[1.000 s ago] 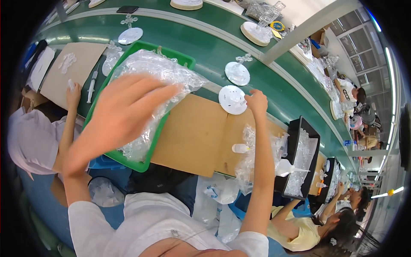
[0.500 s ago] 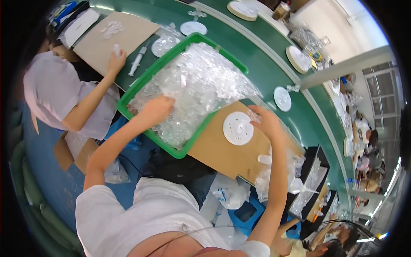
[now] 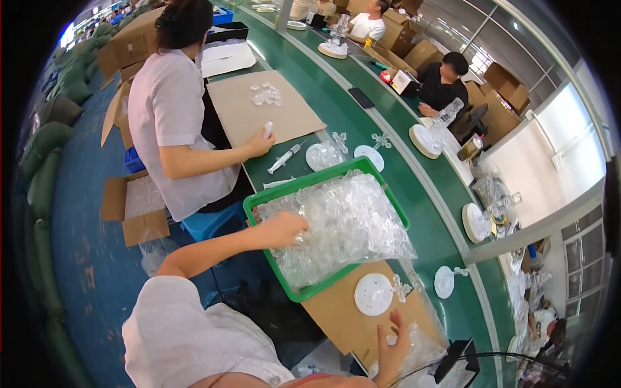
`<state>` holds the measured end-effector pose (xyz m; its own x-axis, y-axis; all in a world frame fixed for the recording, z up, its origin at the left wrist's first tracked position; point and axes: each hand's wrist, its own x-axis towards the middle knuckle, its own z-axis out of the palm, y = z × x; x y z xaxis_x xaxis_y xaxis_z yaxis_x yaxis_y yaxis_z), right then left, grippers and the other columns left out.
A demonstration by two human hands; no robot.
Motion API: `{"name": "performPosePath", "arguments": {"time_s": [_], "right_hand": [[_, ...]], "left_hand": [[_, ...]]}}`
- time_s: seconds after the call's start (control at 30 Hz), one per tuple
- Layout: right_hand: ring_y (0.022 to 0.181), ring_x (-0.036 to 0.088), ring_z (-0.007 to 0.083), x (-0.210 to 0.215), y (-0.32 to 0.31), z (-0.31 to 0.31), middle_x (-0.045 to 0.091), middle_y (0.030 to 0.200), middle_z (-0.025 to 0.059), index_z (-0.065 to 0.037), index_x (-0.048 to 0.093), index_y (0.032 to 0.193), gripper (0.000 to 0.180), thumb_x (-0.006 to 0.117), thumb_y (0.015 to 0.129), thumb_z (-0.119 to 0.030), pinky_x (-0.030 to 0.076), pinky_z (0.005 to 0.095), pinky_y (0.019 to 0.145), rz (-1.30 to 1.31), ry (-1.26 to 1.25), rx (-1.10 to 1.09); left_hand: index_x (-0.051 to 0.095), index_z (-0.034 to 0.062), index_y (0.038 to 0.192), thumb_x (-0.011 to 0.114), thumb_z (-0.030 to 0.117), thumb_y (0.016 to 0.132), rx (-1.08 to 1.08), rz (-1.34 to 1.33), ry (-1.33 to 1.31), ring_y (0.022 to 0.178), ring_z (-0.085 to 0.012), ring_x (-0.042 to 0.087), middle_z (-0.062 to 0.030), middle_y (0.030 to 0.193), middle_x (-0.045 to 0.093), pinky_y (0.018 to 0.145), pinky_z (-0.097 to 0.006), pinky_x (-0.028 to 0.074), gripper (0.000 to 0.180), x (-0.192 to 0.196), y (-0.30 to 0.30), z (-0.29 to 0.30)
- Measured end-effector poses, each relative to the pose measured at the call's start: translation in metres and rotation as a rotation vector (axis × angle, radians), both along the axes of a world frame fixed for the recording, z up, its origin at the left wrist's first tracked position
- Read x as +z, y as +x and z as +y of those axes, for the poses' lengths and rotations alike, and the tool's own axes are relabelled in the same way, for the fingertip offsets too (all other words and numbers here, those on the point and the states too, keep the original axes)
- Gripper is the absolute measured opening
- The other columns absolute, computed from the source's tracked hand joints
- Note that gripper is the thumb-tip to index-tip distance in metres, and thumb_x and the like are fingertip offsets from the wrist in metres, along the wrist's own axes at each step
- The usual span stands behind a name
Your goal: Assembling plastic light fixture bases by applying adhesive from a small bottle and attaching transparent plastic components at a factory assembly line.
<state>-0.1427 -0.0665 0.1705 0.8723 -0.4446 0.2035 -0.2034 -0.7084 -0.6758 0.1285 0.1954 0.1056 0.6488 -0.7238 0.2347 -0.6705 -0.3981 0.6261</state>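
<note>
Plastic pieces, clear and glossy, lie heaped at and beyond the fingertips of the left hand, in a bin whose green rim surrounds them. The left fingers are bent inward, their tips partly lost against the transparent heap; whether they pinch a piece cannot be told. The right hand is held with thumb and fingers spread apart, and nothing shows between them.

Just beyond the right fingertips, a white disc lies on a cardboard sheet. A clear cross-shaped piece sits at the disc's right edge; whether the two are joined is unclear. To the right of the right fingers is a crumpled clear bag. Farther out, on a green worktop, stands a second white disc. Well beyond the left fingers, a co-worker's hand holds a small clear part, with a syringe near it.

Step in hand, as judged: selection from the heap. The next move appears to call for a light pinch on one piece, freeing it from its neighbours, with the right fingers available to receive or steady it.
</note>
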Motion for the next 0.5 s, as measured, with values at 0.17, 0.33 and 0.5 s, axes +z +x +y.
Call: {"name": "performPosePath", "arguments": {"time_s": [0.17,0.33,0.5], "right_hand": [[0.094,0.062,0.0202,-0.028,-0.005,0.019,0.065,0.102,0.0116,-0.002,0.056,0.116,0.037,0.063,0.080,-0.001,0.048,0.0296,0.077,-0.148,0.350,-0.171],[0.082,0.061,0.0152,-0.016,0.042,0.075,0.064,0.098,0.0111,0.003,0.055,0.118,0.033,0.056,0.090,-0.014,0.047,0.0254,0.070,-0.303,0.941,-0.056],[0.084,0.059,0.0122,-0.011,0.051,0.064,0.062,0.108,0.0072,0.002,0.055,0.119,0.035,0.055,0.090,-0.019,0.045,0.0231,0.068,-0.317,1.028,-0.023]], "left_hand": [[0.064,-0.0004,0.101,0.062,-0.004,0.074,0.087,0.545,-0.331,0.088,-0.0169,0.064,-0.0119,0.094,0.067,0.077,-0.029,0.051,0.027,0.066,0.003,0.040],[0.057,-0.0054,0.111,0.065,-0.004,0.077,-0.114,1.020,-0.704,0.097,-0.0186,0.062,-0.0163,0.107,0.064,0.084,-0.029,0.050,0.035,0.084,-0.055,-0.021],[0.056,-0.0041,0.115,0.063,-0.006,0.078,-0.238,1.136,-0.617,0.101,-0.0173,0.060,-0.0120,0.109,0.062,0.089,-0.029,0.046,0.037,0.048,-0.097,-0.078]]}}
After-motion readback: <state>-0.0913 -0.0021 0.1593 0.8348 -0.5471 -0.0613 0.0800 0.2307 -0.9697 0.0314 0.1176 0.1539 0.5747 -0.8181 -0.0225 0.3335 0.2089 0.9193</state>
